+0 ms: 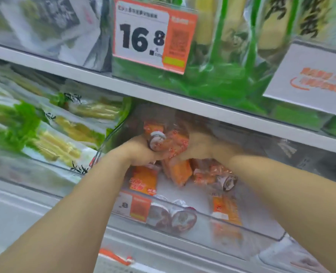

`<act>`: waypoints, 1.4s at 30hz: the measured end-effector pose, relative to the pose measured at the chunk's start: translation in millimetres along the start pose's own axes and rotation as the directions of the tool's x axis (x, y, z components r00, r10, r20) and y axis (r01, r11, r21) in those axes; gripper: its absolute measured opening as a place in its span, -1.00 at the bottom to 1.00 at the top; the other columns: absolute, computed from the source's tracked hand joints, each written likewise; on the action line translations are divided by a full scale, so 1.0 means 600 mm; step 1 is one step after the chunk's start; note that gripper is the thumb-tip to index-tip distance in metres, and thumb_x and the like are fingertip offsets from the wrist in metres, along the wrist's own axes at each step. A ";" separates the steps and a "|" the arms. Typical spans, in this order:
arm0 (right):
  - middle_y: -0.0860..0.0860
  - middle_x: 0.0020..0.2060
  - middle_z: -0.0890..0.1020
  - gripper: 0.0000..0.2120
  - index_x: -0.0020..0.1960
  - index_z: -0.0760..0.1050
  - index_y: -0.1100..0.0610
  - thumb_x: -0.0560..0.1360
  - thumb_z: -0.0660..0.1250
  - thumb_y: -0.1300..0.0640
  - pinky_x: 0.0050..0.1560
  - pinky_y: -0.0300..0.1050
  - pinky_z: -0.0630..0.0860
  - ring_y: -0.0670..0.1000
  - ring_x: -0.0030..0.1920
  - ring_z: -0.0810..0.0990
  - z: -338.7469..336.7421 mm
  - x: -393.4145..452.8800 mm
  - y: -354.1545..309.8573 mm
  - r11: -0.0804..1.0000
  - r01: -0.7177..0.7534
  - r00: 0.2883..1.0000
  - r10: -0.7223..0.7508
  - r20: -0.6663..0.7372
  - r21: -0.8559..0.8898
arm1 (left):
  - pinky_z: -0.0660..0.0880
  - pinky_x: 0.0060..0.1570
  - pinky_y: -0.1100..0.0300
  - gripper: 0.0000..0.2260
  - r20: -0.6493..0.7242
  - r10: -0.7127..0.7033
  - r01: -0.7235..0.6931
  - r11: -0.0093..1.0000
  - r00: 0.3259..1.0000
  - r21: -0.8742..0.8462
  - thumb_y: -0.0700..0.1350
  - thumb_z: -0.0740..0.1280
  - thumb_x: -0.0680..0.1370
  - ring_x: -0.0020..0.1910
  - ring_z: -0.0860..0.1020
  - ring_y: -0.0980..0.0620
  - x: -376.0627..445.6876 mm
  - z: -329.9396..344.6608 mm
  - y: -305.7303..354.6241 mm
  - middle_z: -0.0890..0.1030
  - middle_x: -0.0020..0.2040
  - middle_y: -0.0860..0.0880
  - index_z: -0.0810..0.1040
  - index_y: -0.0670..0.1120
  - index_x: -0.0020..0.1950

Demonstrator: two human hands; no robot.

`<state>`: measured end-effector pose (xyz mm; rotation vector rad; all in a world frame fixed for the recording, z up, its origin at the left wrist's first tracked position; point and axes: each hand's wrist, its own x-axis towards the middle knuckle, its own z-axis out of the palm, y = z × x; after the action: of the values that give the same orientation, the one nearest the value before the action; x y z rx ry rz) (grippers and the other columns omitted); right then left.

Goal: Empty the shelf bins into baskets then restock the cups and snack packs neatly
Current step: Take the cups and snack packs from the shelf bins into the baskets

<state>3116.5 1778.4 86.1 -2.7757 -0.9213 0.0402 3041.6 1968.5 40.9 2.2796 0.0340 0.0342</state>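
Above the clear bin [183, 223], a "16.8" price tag [153, 34]; both hands' [143, 150] fingers curled round orange snack packs [175, 146].

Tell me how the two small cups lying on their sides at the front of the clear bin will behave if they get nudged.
The two cups look round-bodied and lie on their sides, so they would probably roll. The clear bin's front wall stands right by them and should stop them. Their small size suggests they are light.

Orange snack packs [143, 179] scattered in clear bin [251, 227], small cups [183, 218] lying sideways at its front
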 end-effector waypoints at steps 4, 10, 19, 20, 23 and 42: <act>-0.08 0.47 0.35 0.16 0.56 0.19 -0.10 0.09 0.66 -0.30 0.28 -0.20 0.31 0.03 0.43 0.37 -0.027 -0.012 -0.002 0.999 0.028 0.997 -0.026 0.069 -0.030 | 0.51 -0.06 0.30 -0.78 0.064 0.016 -0.016 1.000 0.998 -0.005 0.14 0.46 0.49 -0.07 0.59 0.19 -0.016 -0.005 0.019 0.60 0.02 0.11 0.52 0.15 0.06; -0.13 0.21 0.47 0.02 0.32 0.33 -0.11 -0.04 0.65 -0.33 0.13 -0.13 0.52 -0.05 0.20 0.49 -0.022 -0.013 -0.009 0.996 0.075 0.995 -0.078 0.056 0.044 | 0.60 0.09 0.14 -0.59 0.111 0.009 -0.001 0.997 0.994 -0.072 0.12 0.57 0.38 -0.06 0.66 0.17 -0.015 0.001 0.016 0.69 -0.02 0.08 0.58 0.03 0.14; -0.26 0.01 0.42 -0.28 0.22 0.38 -0.27 0.16 0.63 -0.24 0.07 -0.13 0.48 -0.05 0.07 0.49 -0.010 -0.027 -0.020 0.994 0.109 0.986 -0.108 0.129 -0.005 | 0.50 0.08 0.24 -0.59 0.167 -0.029 0.018 0.997 0.986 0.070 0.07 0.58 0.39 0.08 0.62 0.05 -0.031 0.003 0.014 0.65 0.06 0.09 0.55 0.06 0.17; -0.21 0.00 0.46 -0.33 0.15 0.39 -0.25 0.14 0.62 -0.27 0.06 -0.08 0.52 -0.01 0.04 0.52 -0.009 -0.030 -0.013 0.995 0.101 0.989 -0.103 0.105 0.016 | 0.49 0.13 0.24 -0.54 0.190 -0.038 0.020 0.995 0.981 0.096 0.05 0.58 0.39 0.11 0.61 0.07 -0.034 0.001 0.013 0.65 0.09 0.10 0.54 0.05 0.22; -0.16 0.05 0.54 -0.35 0.05 0.41 -0.22 0.08 0.61 -0.34 0.14 -0.01 0.53 -0.02 0.06 0.54 -0.002 -0.047 0.010 0.989 0.074 0.997 -0.074 -0.002 0.126 | 0.52 0.22 0.13 -0.49 0.208 -0.054 0.027 0.991 0.977 0.132 -0.01 0.61 0.37 0.10 0.62 0.06 -0.040 -0.005 0.009 0.67 0.12 0.06 0.56 0.03 0.28; -0.26 -0.02 0.60 -0.28 0.05 0.46 -0.21 -0.01 0.60 -0.42 0.09 -0.16 0.58 -0.19 0.02 0.60 -0.030 -0.194 -0.006 0.924 -0.048 0.907 0.199 -0.371 0.380 | 0.51 -0.09 0.43 -0.59 -0.057 0.237 -0.237 0.972 0.970 0.014 0.14 0.60 0.33 -0.11 0.58 0.40 -0.088 -0.002 0.070 0.66 -0.07 0.24 0.69 0.00 0.09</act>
<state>3022.3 1708.5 99.8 -2.3620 -0.5585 -0.3024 2989.6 1940.1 72.7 2.2779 -0.2085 0.2260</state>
